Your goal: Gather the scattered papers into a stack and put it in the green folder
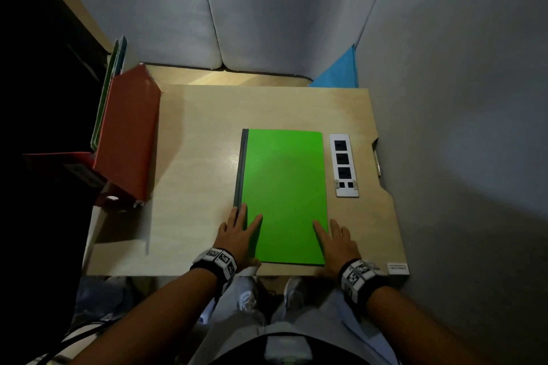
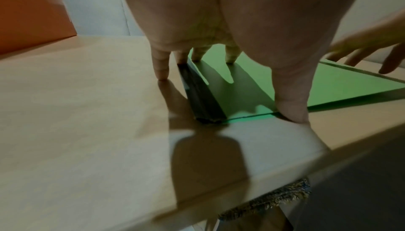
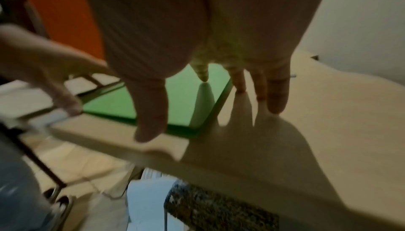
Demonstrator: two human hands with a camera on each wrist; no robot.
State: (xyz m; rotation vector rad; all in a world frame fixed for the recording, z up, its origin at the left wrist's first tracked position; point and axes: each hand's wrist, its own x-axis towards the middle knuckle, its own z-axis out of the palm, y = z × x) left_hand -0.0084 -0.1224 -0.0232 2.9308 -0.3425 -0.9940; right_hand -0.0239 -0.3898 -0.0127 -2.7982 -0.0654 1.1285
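Note:
The green folder [image 1: 284, 192] lies closed and flat on the wooden desk [image 1: 195, 175], its dark spine [image 1: 240, 169] on the left. No loose papers show in any view. My left hand [image 1: 238, 231] lies flat with straight fingers over the folder's near left corner [image 2: 247, 113], some fingertips [image 2: 162, 75] touching the desk beside the spine [image 2: 201, 99]. My right hand [image 1: 333, 238] rests flat at the near right corner, its index finger on the green cover [image 3: 136, 99] and the other fingers [image 3: 276, 96] on the desk.
A red binder [image 1: 127, 136] leans at the desk's left edge with thin folders [image 1: 108, 92] behind it. A white socket strip [image 1: 344, 164] lies just right of the folder. Grey padded walls [image 1: 267, 9] close in the back and right. A blue sheet [image 1: 341, 71] stands at the back right corner.

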